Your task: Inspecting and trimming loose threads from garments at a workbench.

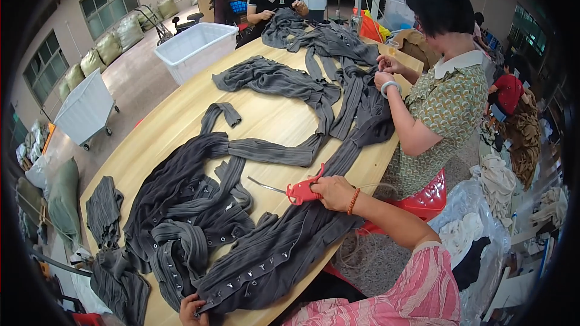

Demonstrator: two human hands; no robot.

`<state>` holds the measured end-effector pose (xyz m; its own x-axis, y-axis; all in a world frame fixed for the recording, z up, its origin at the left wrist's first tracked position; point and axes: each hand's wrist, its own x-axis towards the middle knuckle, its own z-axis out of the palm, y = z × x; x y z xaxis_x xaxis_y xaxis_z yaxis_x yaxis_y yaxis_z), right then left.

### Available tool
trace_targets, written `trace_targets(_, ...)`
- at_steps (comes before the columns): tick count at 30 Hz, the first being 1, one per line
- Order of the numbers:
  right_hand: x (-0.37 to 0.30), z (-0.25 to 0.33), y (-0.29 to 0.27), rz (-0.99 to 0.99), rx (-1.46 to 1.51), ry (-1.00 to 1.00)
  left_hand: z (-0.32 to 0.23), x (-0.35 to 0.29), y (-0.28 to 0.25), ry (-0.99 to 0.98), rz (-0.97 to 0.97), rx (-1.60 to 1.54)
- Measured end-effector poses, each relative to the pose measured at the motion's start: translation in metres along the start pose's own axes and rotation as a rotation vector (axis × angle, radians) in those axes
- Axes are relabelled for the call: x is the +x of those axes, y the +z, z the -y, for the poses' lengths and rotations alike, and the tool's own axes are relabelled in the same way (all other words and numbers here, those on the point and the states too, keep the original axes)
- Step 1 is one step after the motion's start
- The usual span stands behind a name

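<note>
While a dark-grey ribbed-knit cardigan (pixel 287 271) w/ metal snaps (pixel 262 267) lies along the near edge of a pale wood-look table (pixel 175 121), L hand (pixel 192 309) pinches its lower L corner. R hand (pixel 336 194) is wrapped round a red plastic air gun (pixel 301 192), thin metal nozzle (pixel 267 185) pointing L; can't tell if gun touches cloth. Just L, another dark-grey knit garment (pixel 175 184) lies heaped. Farther up, R side, co-worker in green patterned top (pixel 453 99) has both hands nr dark knit cloth (pixel 368 99); person in black top (pixel 278 3) handles grey knit (pixel 287 27) at far end. White plastic tub (pixel 196 54) stands beyond table, L side.
</note>
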<state>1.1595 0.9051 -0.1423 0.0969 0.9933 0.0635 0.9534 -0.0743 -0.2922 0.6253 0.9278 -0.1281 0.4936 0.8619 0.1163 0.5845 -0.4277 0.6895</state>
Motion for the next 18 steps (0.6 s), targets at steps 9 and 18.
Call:
trace_targets(9,-0.009,-0.019,-0.025,-0.162,0.129,-0.056,0.020,0.011,0.001,-0.048,-0.099,0.009)
trace_targets(18,0.020,-0.006,-0.001,0.007,0.133,-0.335,0.014,0.018,0.000,-0.005,-0.083,0.041)
